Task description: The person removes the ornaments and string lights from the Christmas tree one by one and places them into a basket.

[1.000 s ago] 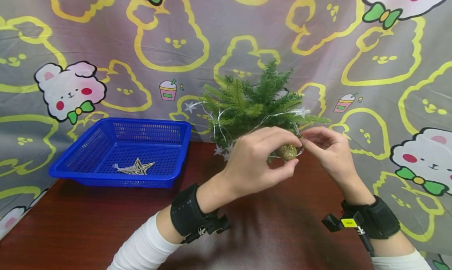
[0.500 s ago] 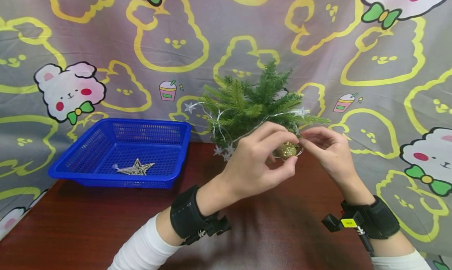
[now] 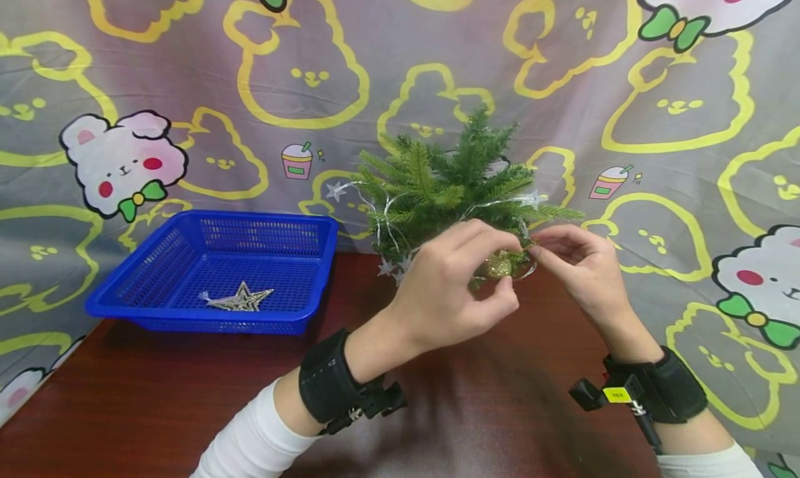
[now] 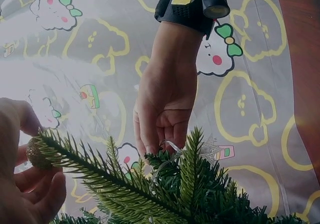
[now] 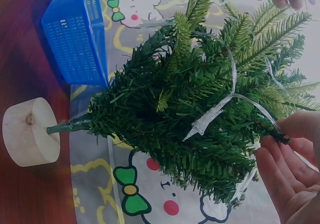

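A small green Christmas tree point(image 3: 450, 186) stands on the table, wound with a clear light string with star-shaped lights point(image 3: 335, 190). My left hand point(image 3: 446, 276) holds a gold glitter bauble point(image 3: 498, 265) at the front of the tree; in the left wrist view the bauble point(image 4: 37, 153) sits between the fingers beside a long branch. At the tree's right side, my right hand point(image 3: 578, 269) pinches a branch tip point(image 5: 280, 136) between thumb and fingers, with the wire of the light string close by. Any hanging loop on the bauble is too small to make out.
Left of the tree is a blue plastic basket point(image 3: 321, 276) with a gold star ornament point(image 3: 245, 297) inside. A round pale base point(image 5: 30, 134) carries the tree on the reddish-brown table point(image 3: 187, 394). Behind hangs a patterned cloth point(image 3: 350, 61).
My left hand has shifted slightly left with the bauble, which now lies further in against the branches and is partly covered by them. The right hand has stayed where it was.
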### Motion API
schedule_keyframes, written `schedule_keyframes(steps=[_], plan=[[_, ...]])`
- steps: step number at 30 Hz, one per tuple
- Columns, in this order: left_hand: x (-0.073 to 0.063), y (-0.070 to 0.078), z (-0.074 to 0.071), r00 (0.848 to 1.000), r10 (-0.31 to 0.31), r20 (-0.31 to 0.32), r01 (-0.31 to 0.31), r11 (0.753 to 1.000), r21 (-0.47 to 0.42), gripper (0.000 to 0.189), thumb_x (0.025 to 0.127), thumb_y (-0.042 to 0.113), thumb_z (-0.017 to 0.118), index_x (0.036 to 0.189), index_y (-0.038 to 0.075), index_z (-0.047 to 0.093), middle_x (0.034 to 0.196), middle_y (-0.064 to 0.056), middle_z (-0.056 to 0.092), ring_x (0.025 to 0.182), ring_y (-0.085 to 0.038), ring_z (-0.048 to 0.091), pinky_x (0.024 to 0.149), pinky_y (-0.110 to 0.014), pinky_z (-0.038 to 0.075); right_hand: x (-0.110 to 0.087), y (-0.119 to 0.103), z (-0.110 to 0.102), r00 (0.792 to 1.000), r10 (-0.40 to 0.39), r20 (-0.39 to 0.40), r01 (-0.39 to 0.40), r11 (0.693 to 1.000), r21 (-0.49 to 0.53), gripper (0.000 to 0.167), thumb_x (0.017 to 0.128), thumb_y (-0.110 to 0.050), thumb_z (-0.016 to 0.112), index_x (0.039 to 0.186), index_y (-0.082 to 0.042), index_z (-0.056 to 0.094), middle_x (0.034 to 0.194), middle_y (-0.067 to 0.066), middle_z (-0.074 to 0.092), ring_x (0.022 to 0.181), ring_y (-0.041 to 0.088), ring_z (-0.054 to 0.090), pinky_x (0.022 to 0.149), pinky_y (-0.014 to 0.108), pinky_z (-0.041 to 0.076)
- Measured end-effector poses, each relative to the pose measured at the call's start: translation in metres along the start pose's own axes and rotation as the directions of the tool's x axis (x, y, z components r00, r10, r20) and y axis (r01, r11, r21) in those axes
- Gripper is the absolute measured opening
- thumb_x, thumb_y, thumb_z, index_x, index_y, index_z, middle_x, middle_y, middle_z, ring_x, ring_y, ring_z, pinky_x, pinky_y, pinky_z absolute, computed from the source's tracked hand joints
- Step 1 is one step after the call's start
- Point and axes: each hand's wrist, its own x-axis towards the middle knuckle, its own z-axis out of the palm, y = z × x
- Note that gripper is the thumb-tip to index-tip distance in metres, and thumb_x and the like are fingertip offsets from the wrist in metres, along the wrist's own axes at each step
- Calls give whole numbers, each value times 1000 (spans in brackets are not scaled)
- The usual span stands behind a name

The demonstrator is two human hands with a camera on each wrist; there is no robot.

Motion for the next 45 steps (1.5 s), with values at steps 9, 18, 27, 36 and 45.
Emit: schedule_keyframes(steps=[9, 18, 27, 36, 45], plan=[[3, -1, 2, 999, -28, -17, 29, 998, 57, 19, 78, 13, 64, 97, 12, 66, 87, 6, 62, 77, -5, 50, 72, -19, 42, 1, 0, 0, 1000, -7, 0, 7, 1000, 14, 18, 88, -3, 71, 105, 4, 69, 91, -5, 73, 80, 3, 70, 71, 15, 55], [4, 0, 2, 999, -36, -37, 39, 995, 87, 16, 77, 14, 65, 93, 14, 68, 92, 7, 66, 80, -4, 53, 71, -17, 44, 1, 0, 0, 1000, -13, 3, 13, 1000, 12, 18, 89, -4, 70, 106, 3, 69, 92, -2, 74, 81, 3, 70, 71, 15, 55], [5, 2, 2, 998, -45, -49, 50, 995, 91, 21, 76, 14, 67, 97, 13, 71, 98, 5, 69, 81, -1, 56, 68, -15, 44, 2, 1, 0, 1000, -10, 1, 10, 1000, 27, 19, 89, -3, 71, 106, 5, 68, 90, -9, 74, 81, 5, 71, 71, 15, 55], [5, 2, 2, 999, -29, -12, 30, 996, 88, 26, 77, 16, 67, 102, 14, 74, 104, 5, 70, 92, -2, 63, 72, -13, 47, 2, 2, 1, 1000, -16, -1, 16, 998, 56, 19, 88, -1, 71, 105, 8, 67, 90, -8, 74, 82, 4, 71, 70, 15, 55], [4, 1, 1, 1000, 9, 20, -10, 999, 40, 25, 79, 16, 67, 103, 13, 74, 105, 4, 71, 94, -2, 64, 76, -11, 46, 1, 1, 0, 1000, -17, -5, 18, 999, 35, 18, 89, -2, 70, 105, 7, 68, 90, -11, 73, 80, 3, 70, 70, 15, 54]])
